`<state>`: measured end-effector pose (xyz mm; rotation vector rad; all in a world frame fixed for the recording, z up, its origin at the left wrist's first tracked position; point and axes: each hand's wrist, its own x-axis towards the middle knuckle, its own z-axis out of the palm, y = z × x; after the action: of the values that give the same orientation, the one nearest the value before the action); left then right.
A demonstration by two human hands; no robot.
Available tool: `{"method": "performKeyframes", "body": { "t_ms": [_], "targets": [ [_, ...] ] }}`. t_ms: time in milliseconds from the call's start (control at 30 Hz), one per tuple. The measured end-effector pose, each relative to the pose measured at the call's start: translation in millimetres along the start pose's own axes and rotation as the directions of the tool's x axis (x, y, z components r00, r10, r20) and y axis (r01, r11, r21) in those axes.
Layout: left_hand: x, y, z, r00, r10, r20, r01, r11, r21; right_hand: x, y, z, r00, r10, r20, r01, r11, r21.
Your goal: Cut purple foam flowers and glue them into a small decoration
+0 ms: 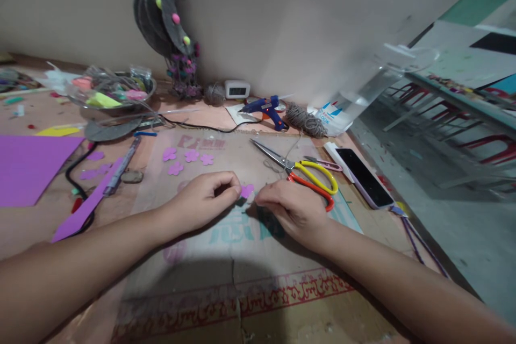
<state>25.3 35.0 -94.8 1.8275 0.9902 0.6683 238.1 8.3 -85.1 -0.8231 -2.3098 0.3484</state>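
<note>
Your left hand pinches that purple flower by its edge, between both hands, probably to steady it. Your right hand is curled just beside it; can't tell if it's gripping anything. Scissors sit near, likely for easy reach.

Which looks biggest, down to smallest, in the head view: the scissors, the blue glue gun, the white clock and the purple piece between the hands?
1. Scissors
2. Blue glue gun
3. White clock
4. Purple piece, smallest even though it's nearer the camera

Scissors (just beyond) block right hand.
</note>
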Motion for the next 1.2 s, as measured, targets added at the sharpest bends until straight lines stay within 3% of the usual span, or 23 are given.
{"method": "performKeyframes", "body": {
  "t_ms": [133,733,1200],
  "targets": [
    [-1.5,-0.2,-0.3,1.000,0.000,0.011,0.000,1.000,0.007,0.4,0.5,2.9,0.997,0.072,0.000,-0.072,0.997,0.027],
    [-2.6,2.4,-2.5,0.996,-0.005,0.089,-0.001,0.998,0.063,0.1,0.2,7.3,0.995,0.100,-0.020,-0.101,0.995,-0.019],
    [-1.6,1.3,-2.5,0.995,-0.005,0.101,-0.005,0.995,0.098,0.7,-0.4,6.5,0.994,0.100,0.032,-0.099,0.995,-0.019]
  ]
}}
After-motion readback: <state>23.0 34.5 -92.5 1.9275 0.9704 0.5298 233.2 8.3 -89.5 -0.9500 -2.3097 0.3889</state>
